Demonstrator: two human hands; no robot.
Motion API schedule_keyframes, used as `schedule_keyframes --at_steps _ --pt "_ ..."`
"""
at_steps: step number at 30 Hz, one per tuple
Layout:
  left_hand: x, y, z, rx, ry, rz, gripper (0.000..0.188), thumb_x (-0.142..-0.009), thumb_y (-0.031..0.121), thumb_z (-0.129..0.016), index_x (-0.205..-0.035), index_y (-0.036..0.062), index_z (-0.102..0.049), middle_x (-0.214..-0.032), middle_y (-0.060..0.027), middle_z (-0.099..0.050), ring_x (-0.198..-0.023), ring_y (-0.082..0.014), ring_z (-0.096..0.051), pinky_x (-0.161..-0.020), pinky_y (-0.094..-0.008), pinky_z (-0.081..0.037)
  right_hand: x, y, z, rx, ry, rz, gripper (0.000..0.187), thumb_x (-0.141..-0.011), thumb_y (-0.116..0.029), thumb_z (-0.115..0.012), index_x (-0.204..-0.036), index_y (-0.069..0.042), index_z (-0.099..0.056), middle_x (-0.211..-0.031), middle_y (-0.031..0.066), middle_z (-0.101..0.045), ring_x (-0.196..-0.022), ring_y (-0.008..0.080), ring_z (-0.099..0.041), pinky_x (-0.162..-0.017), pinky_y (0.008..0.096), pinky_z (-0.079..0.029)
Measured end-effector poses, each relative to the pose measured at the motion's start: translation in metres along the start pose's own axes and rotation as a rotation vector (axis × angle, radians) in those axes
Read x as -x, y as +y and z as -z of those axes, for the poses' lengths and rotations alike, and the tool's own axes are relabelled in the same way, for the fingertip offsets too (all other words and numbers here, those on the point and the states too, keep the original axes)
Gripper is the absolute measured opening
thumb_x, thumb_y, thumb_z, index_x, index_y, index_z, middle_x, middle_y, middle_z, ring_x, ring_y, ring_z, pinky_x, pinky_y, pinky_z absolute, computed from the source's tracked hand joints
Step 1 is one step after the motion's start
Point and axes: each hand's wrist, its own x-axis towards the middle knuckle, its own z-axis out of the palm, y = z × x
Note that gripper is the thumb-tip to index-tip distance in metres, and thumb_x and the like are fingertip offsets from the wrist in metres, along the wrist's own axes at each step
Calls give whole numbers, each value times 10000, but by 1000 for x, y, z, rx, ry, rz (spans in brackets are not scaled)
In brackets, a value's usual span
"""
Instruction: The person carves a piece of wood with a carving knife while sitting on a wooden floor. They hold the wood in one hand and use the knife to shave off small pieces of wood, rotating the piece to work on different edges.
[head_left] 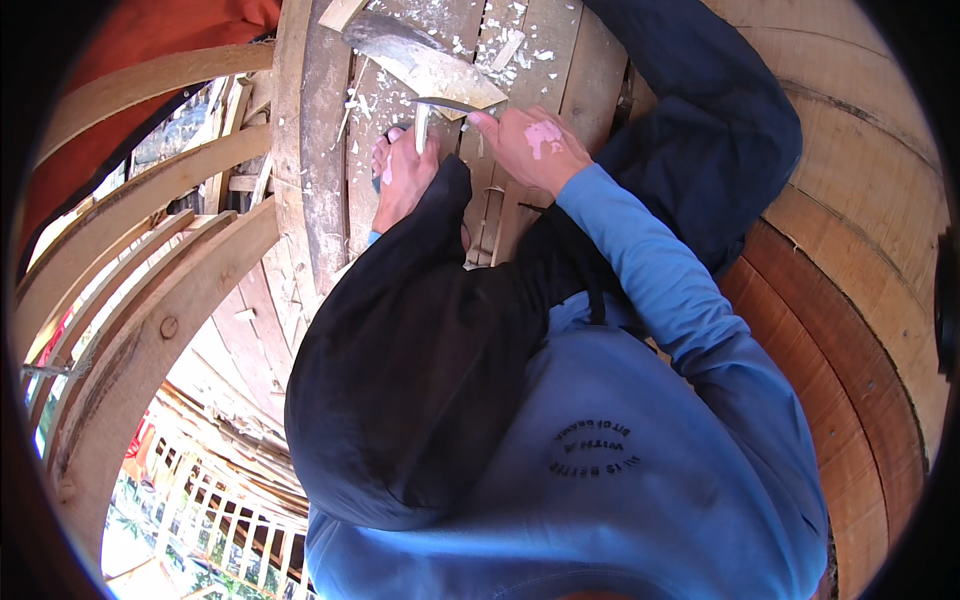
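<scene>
My left hand (405, 175) is closed around a slim, pale stick of wood (422, 132), whose upper end stands out above the fingers. In my right hand (540, 147) is a knife; its dark, narrow, slightly curved blade (445, 103) points left and lies across the top of the stick. The fist hides the knife's handle. Just beyond the blade, a flat, broad piece (420, 62), part grey and part pale tan, lies on the wooden planks (590, 75). I cannot make out whether it is wood or a wide blade.
White shavings (435, 15) and a small wood chip (508, 50) are scattered over the planks. My dark-trousered legs (700, 130) are bent around the work. Curved slatted woodwork (150, 345) rises at the left, with orange-red cloth (150, 40) behind it. Board walls (860, 200) curve along the right.
</scene>
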Motion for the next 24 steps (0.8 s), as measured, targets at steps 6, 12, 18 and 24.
schedule_keyframes --at_steps 6,12,18,24 --pt "3 8 5 -52 37 17 343 -959 337 -559 -1092 45 -682 -1066 -283 -636 -1093 -515 -550 -1008 -585 -394 -14 -1 -21 -43 14 -34 647 -1052 -527 -415 -1000 27 -746 -1049 278 -716 -1029 462 -681 -930 526 -520" --pt "7 1 8 -24 76 24 371 -957 324 -560 -1080 -11 -661 -1045 -287 -641 -1078 -507 -561 -994 -560 -410 -21 -11 -23 -82 -30 -57 637 -1038 -537 -436 -1028 19 -746 -1098 280 -710 -1071 449 -675 -969 518 -506" --pt "26 66 40 15 -185 0 334 -971 301 -550 -1116 21 -661 -1116 -353 -649 -1160 -563 -545 -1020 -563 -412 -74 22 -41 -135 178 -222 676 -1052 -549 -389 -1053 34 -733 -1101 284 -711 -1067 460 -672 -975 523 -508" --pt "34 78 62 270 -61 99 281 -977 265 -578 -1030 -7 -628 -949 -264 -679 -982 -469 -621 -920 -486 -442 -69 6 49 -107 158 77 742 -1054 -567 -387 -879 84 -699 -880 327 -668 -905 483 -668 -880 530 -501"
